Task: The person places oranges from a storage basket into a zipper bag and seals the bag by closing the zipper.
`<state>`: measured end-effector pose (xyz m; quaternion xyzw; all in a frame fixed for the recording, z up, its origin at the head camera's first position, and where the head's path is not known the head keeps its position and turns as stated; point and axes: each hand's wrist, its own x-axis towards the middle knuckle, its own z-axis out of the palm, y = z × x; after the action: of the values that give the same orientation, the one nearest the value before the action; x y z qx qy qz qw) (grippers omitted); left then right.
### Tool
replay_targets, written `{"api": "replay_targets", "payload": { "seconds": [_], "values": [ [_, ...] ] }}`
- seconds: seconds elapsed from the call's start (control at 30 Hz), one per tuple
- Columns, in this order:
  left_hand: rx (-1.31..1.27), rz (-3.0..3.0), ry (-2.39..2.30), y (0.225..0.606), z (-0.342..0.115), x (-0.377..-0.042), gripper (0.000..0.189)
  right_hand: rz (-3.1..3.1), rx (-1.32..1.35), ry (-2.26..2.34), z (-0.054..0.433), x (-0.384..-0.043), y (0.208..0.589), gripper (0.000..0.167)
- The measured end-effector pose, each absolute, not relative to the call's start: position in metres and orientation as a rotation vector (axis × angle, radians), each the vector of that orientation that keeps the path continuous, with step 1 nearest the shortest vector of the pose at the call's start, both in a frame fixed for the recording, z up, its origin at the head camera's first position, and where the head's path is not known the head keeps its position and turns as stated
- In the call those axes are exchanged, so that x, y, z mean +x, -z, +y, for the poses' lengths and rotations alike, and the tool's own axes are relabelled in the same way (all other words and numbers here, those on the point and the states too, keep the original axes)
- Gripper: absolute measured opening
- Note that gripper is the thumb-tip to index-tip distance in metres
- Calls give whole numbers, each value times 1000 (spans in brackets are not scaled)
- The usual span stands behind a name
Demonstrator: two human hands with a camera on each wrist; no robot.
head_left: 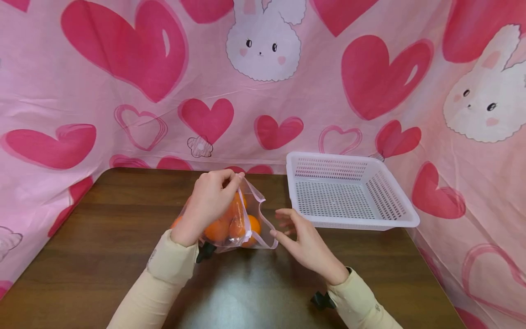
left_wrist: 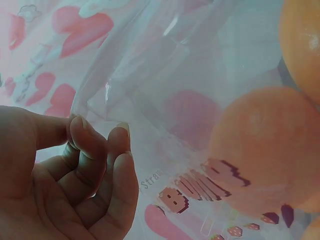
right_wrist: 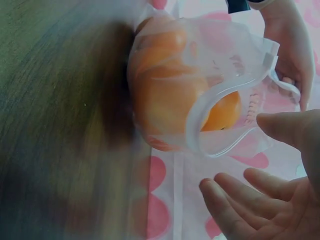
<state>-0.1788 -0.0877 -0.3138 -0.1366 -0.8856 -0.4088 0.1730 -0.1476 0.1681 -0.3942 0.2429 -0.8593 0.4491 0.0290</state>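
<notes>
A clear plastic zip bag [head_left: 268,242] with several oranges [head_left: 216,231] inside lies on the table, its mouth gaping toward the right. My left hand [head_left: 213,196] pinches the upper edge of the mouth between thumb and index finger; in the left wrist view the film [left_wrist: 145,95] stretches away from those fingertips, with printed lettering on it. Beside the mouth is my right hand [head_left: 306,240], fingers spread and thumb tip close to the bag's rim. In the right wrist view this hand [right_wrist: 270,200] holds nothing, and a loose orange shape [right_wrist: 222,112] shows through the opening.
A white perforated plastic basket [head_left: 353,223] stands at the back right of the brown wooden table [head_left: 102,237], with no fruit in it. Behind and to the right hangs a pink cloth [head_left: 312,91] with hearts and rabbits. Dark straps' ends [head_left: 322,300] show near the wrists.
</notes>
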Motion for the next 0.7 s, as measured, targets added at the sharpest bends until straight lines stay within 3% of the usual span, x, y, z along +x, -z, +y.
{"api": "replay_targets", "payload": {
  "seconds": [0.2, 0.43, 0.7],
  "values": [
    [-393, -2499, 1189, 311, -92, -178, 43, -2716, 772, -1388, 167, -151, 398, 43],
    [-409, -2479, 1177, 311, -94, -178, 42, -2791, 837, -1381, 160, -156, 399, 23],
    [-616, -2550, 1150, 314, -88, -172, 38, -2586, 870, -1414, 146, -167, 385, 38]
  ]
}}
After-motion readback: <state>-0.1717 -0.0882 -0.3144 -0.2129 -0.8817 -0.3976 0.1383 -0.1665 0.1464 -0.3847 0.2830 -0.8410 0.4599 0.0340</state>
